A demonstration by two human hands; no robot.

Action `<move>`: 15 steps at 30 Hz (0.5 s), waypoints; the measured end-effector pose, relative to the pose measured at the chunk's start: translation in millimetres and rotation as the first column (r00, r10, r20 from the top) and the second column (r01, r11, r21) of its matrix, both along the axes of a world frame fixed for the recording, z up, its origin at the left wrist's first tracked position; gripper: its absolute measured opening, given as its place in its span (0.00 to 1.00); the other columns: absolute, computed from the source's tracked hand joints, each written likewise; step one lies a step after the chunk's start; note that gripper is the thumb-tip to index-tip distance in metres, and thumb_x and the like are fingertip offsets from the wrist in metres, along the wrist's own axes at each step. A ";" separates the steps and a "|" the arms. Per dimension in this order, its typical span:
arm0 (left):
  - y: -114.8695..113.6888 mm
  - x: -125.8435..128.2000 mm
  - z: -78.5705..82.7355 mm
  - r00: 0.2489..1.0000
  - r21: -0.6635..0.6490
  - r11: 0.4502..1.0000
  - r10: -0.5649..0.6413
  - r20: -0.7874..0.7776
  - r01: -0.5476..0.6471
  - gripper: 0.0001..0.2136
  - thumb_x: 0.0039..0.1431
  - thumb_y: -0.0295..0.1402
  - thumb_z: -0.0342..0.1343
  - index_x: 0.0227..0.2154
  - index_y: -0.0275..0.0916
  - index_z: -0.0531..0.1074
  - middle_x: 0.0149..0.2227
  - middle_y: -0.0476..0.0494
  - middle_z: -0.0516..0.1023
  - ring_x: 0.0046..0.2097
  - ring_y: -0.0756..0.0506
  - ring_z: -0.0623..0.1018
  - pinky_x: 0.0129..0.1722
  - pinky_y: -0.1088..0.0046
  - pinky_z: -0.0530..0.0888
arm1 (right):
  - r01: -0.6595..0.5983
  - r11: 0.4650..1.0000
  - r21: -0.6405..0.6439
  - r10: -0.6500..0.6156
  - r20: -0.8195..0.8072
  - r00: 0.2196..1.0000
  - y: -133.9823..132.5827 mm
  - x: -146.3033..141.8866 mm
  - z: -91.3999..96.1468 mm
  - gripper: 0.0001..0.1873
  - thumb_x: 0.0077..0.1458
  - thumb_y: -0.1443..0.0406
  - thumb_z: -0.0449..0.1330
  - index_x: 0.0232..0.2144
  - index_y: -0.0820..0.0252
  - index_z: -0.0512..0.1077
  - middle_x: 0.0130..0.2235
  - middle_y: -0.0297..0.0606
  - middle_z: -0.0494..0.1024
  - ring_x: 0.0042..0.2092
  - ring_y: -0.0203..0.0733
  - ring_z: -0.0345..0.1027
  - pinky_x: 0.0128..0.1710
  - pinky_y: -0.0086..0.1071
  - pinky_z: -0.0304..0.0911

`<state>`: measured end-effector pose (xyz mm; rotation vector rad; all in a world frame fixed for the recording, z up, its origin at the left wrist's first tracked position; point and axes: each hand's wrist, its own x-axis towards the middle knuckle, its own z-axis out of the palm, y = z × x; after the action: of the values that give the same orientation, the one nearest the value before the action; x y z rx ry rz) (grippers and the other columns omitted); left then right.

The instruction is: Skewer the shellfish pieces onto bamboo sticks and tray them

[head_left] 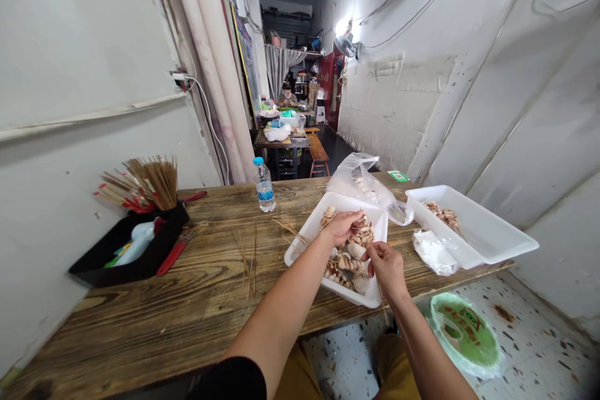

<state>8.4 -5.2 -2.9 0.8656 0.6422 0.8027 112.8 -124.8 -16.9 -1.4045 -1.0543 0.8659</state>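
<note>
A: Black sleeve (239,378) right up front, then that big wooden table (210,250). How far along are they?

B: Partway, I reckon. Right-hand tray (497,231) has one small threaded batch (443,217) in it, looks done to me. The nearer tray (374,297) has way more, some threaded, some seemingly loose.

A: And the plastic bag (349,175) behind it?

B: Pale stuff (368,189) inside, so probably more left there.

A: Hands?

B: Both over the nearer tray. Left hand (345,227) has its fingers bunched, right hand (385,260) has thumb and finger nearly together beside a pale piece (357,251). Can't tell if either's gripping anything. Brownish pieces (347,262) sit below them in that tray, and a few bare sticks (255,257) lie on the table, not used yet.
</note>
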 end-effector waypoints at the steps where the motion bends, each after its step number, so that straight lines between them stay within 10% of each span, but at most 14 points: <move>1: 1.1 0.6 -0.5 1.000 -0.020 0.999 0.028 0.000 -0.028 0.16 0.52 0.43 0.64 0.27 0.33 0.71 0.22 0.51 0.67 0.24 0.55 0.67 0.24 0.79 0.62 | 0.017 1.000 0.011 -0.017 -0.010 1.000 -0.9 0.8 2.0 0.25 0.43 0.44 0.63 0.24 0.60 0.71 0.22 0.36 0.76 0.14 0.31 0.57 0.15 0.28 0.50; 7: 6.7 2.7 -11.0 0.934 -0.044 0.967 0.230 -0.274 -0.251 0.10 0.58 0.33 0.58 0.25 0.32 0.72 0.22 0.49 0.70 0.21 0.56 0.65 0.20 0.79 0.56 | 0.128 0.985 0.116 -0.129 -0.001 0.992 3.9 32.3 15.3 0.24 0.42 0.46 0.64 0.26 0.61 0.72 0.24 0.37 0.77 0.18 0.33 0.61 0.19 0.28 0.58; 15: 3.1 8.8 -17.6 0.972 -0.010 0.989 0.144 -0.185 -0.149 0.04 0.50 0.19 0.61 0.26 0.31 0.75 0.24 0.46 0.75 0.26 0.54 0.73 0.28 0.80 0.69 | 0.131 0.987 0.092 -0.135 0.042 0.990 15.7 56.5 13.1 0.23 0.40 0.46 0.65 0.25 0.61 0.73 0.22 0.36 0.76 0.18 0.33 0.61 0.18 0.28 0.58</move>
<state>17.2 -2.1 -20.5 0.8844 0.8858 0.8514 169.3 -109.1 -3.8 -1.4098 -1.0112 0.6834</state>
